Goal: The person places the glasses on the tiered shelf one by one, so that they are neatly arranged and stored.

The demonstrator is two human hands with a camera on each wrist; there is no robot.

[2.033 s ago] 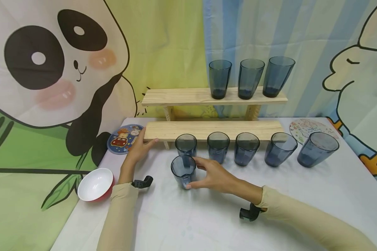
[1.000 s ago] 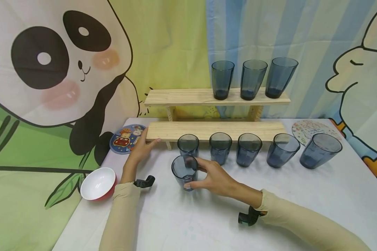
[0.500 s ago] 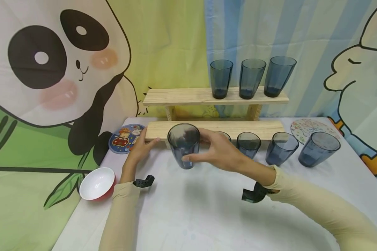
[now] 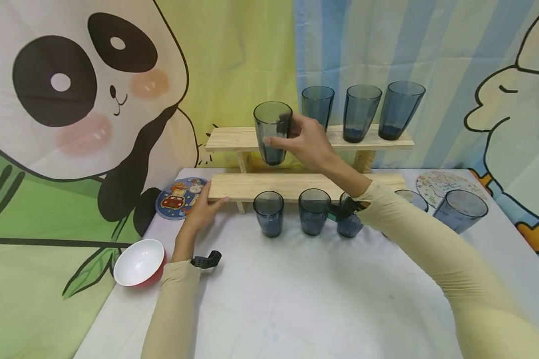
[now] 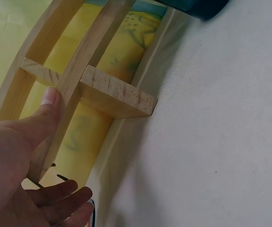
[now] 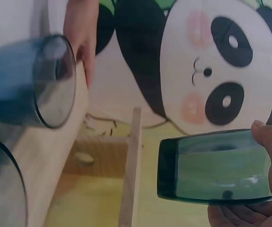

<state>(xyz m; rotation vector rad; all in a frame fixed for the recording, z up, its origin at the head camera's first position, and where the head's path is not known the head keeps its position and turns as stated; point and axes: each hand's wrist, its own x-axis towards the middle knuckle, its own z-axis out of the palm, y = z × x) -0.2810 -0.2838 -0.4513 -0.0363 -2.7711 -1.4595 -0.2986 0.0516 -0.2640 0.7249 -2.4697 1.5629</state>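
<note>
The right hand [image 4: 312,143] grips an upright glass [image 4: 268,127] between thumb and fingers, just in front of the shelf [image 4: 251,185], by its upper board. The left hand [image 4: 200,212], fingers loose, touches the shelf's lower left end. Five glasses [image 4: 313,215] stand before the shelf.

Slick, glossy glass against dry, matt wood!
Look at the shine on that held tumbler [image 4: 269,129], see-through, smooth-walled glass with highlights on its side! The two-tier shelf [image 4: 269,187] is matt, fine-grained wood, and there's rougher end grain on its support [image 5: 119,91]. Over to the bowl [image 4: 139,260]: hard, smooth, glossy! Matt, lightly creased tablecloth [image 4: 260,299] below, soft printed fabric backdrop [image 4: 238,60] behind, and a stretchy-looking, matt cloth sleeve [image 4: 175,299].
</note>
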